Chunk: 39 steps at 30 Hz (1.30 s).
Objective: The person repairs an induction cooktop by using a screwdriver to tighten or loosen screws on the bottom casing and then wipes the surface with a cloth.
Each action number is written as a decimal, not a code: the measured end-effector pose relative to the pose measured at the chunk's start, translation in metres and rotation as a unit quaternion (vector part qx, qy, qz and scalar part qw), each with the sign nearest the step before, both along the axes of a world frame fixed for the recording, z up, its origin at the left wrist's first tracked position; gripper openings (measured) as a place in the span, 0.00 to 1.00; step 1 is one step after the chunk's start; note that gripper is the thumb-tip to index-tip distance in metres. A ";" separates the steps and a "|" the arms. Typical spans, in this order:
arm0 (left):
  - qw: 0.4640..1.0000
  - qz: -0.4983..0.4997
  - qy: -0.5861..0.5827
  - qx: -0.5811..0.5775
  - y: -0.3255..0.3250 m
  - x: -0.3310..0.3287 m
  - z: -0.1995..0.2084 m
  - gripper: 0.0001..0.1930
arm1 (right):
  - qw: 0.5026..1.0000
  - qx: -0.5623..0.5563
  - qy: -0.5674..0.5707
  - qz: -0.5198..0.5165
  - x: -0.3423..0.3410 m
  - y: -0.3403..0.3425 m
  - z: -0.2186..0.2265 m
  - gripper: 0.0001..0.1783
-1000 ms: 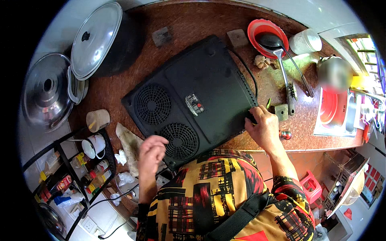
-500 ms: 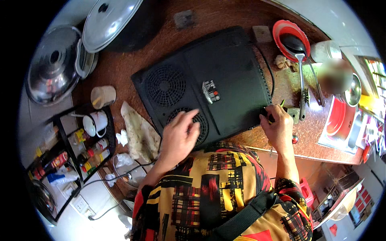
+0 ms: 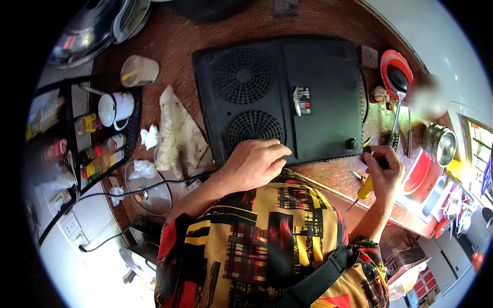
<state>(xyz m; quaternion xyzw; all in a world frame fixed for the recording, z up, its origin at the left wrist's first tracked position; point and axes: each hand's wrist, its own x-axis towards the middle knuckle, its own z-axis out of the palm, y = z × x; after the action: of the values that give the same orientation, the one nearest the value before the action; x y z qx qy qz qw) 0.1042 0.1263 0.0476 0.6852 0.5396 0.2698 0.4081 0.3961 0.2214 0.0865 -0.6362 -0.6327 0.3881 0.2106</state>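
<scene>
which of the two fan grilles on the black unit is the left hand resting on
The left hand rests on the nearer fan grille, closest to the person; the farther grille is uncovered.

- The black cooktop point(image 3: 280, 97) lies upside down on the bench point(image 3: 174, 46); its near edge is covered by the left hand point(image 3: 254, 164).
- Right of the cooktop, the right hand point(image 3: 384, 172) has its grip around a screwdriver point(image 3: 365, 187), so the tip is hidden.
- The small label point(image 3: 302, 100) on the cooktop is too small to read.
- Far right of the cooktop, one round thing point(image 3: 429, 97) is blurred.
- Above the cooktop, the steel lids point(image 3: 92, 31) are cut off by the edge.
</scene>
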 end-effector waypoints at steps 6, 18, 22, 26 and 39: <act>0.988 0.138 -0.040 -0.055 -0.026 -0.028 0.007 0.09 | 0.999 -0.008 0.003 0.043 -0.015 -0.005 -0.001 0.07; 0.967 0.256 -0.014 0.009 -0.053 -0.038 -0.001 0.07 | 0.873 0.190 -0.322 0.314 -0.142 0.020 -0.027 0.22; 0.961 0.275 -0.016 0.011 -0.064 -0.040 -0.004 0.07 | 0.857 0.187 -0.349 0.331 -0.139 0.017 -0.031 0.29; 0.955 0.294 -0.044 0.005 -0.075 -0.044 -0.011 0.07 | 0.846 0.158 -0.373 0.348 -0.125 0.005 -0.032 0.31; 0.952 0.305 -0.006 0.013 -0.088 -0.053 -0.022 0.07 | 0.874 0.157 -0.317 0.334 -0.113 -0.001 -0.024 0.31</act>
<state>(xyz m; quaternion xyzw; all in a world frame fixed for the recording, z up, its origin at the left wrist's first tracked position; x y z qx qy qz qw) 0.0513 0.0382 0.0258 0.4918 0.7166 0.3926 0.3007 0.2836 0.2202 0.0624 -0.4341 -0.8931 0.1085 -0.0460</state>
